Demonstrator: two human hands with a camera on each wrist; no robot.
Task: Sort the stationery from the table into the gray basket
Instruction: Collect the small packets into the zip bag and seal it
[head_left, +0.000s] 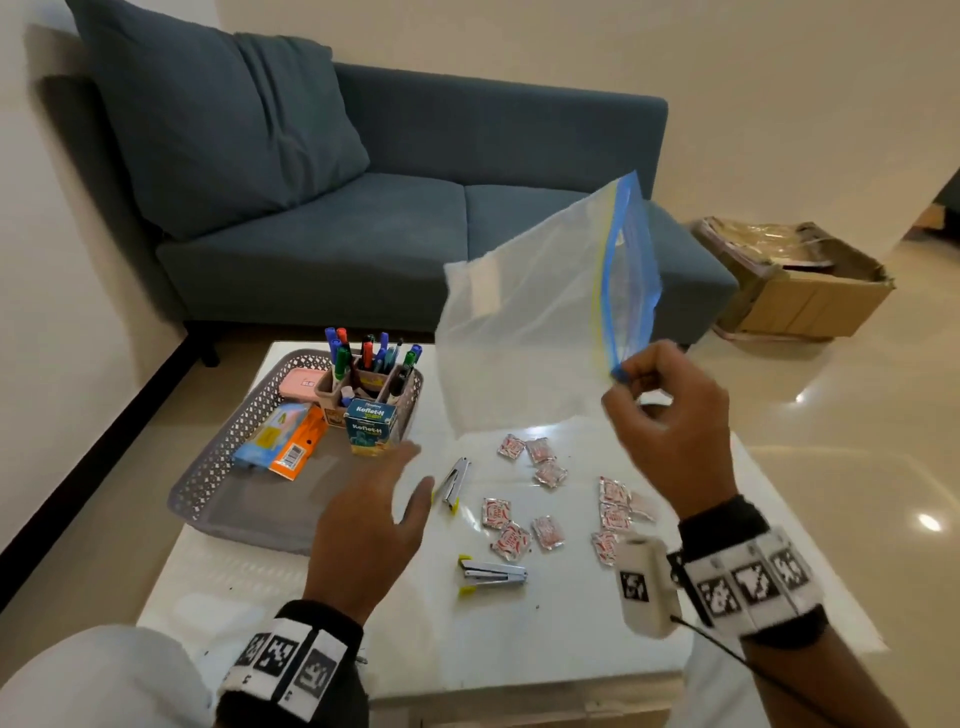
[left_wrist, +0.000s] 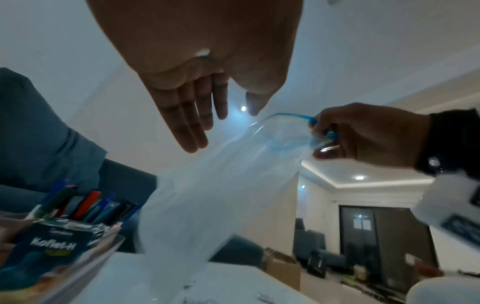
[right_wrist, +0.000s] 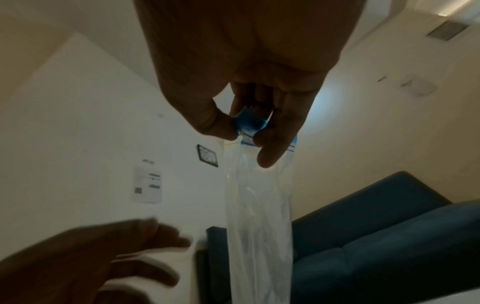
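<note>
Right hand (head_left: 670, 421) raised above the right half of the counter (head_left: 571, 623), thumb and fingertips (right_wrist: 218, 123) pinching the blue zip corner of a clear bag (head_left: 530, 322): grip closed on the bag. Bag hanging in the air, zip edge running up and away from the pinch, its length slanting down to the left toward the counter. Left hand (head_left: 369, 514) hovering palm down over the near right corner of the gray basket (head_left: 208, 467), fingers straight and together, thumb spread: grip open, holding nothing, apart from the bag.

Basket on the far left of the counter, long axis running near-left to far-right; inside it a pen holder (head_left: 363, 379) with upright markers at the far end, a small blue box (head_left: 366, 426) just in front of that, flat packs on the left. Two staplers (head_left: 493, 574) still on the counter, one lying left to right near the middle, the other angled near to far beside the basket's right wall. Small red-and-white sachets (head_left: 545, 530) scattered across the right half. Bare counter along the near edge; sofa (head_left: 363, 234) beyond the far edge.
</note>
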